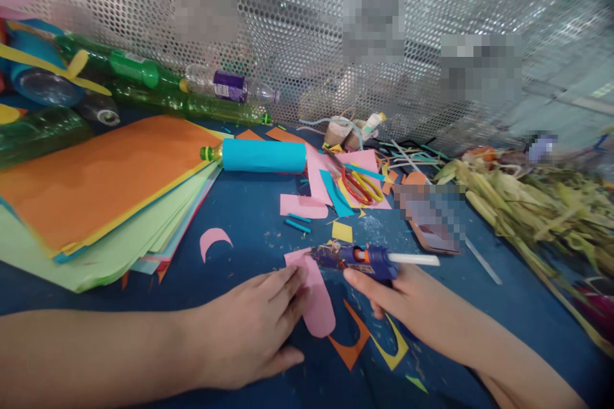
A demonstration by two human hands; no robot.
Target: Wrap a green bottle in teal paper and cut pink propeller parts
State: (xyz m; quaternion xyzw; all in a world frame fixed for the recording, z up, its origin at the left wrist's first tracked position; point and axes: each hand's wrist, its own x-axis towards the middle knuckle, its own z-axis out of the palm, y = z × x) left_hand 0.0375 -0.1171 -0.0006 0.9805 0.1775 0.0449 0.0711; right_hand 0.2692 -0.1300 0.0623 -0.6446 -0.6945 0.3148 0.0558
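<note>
My right hand [400, 291] is wrapped round a blue hot glue gun [377, 260], with a white glue stick [415, 259] poking out of its back end. The gun's nozzle points left, at the top end of a pink paper strip [319, 307] with one rounded end. Whether the nozzle touches the paper I cannot tell. My left hand [259, 316] lies over the strip's left edge, fingers stretched out and pressing it to the table, thumb apart. Beyond, a bottle wrapped in blue paper [263, 156] lies on its side.
Coloured paper sheets [115, 185] are stacked at left. Scissors [357, 182] lie on pink scraps behind the gun. A phone [429, 223] and dried husks [513, 204] are to the right. Plastic bottles [163, 92] line a perforated metal screen [288, 19]. Orange offcuts [352, 345] lie in front.
</note>
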